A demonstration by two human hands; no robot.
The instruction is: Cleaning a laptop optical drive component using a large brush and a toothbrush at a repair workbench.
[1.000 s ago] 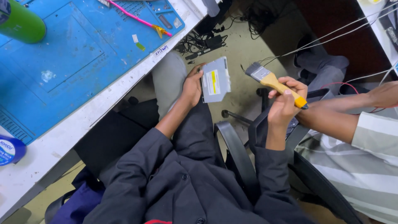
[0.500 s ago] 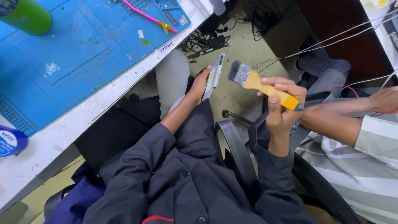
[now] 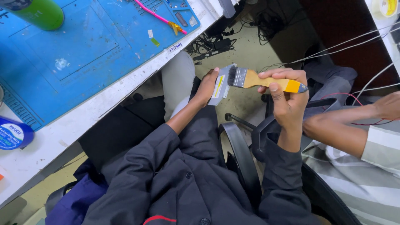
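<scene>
- My left hand (image 3: 207, 85) grips a flat, grey rectangular metal module with a yellow label (image 3: 219, 86), fingers closed along its near edge; it sits edge-on, out over the floor beyond my lap and clear of the counter.
- I judge it is held off the counter like this so that anything brushed loose falls to the floor instead of onto the work mat.
- My right hand (image 3: 287, 98) is wrapped tight round the yellow wooden handle of a flat paintbrush with dark bristles (image 3: 260, 80). The brush lies almost level, and its bristles meet the top edge of the module.
- The tilt of the module seems meant to offer that edge to the bristles.
- To my left, the white counter (image 3: 83, 121) carries a blue work mat (image 3: 71, 54), a green cylinder (image 3: 39, 14) and a pink-handled tool (image 3: 160, 17).
- Another person's arm in a striped sleeve (image 3: 366, 137) reaches in at the right, near thin white wires (image 3: 341, 46).
- Hidden: the module's far face, most of my left fingers behind it, and the green cylinder's top, cut by the frame.
</scene>
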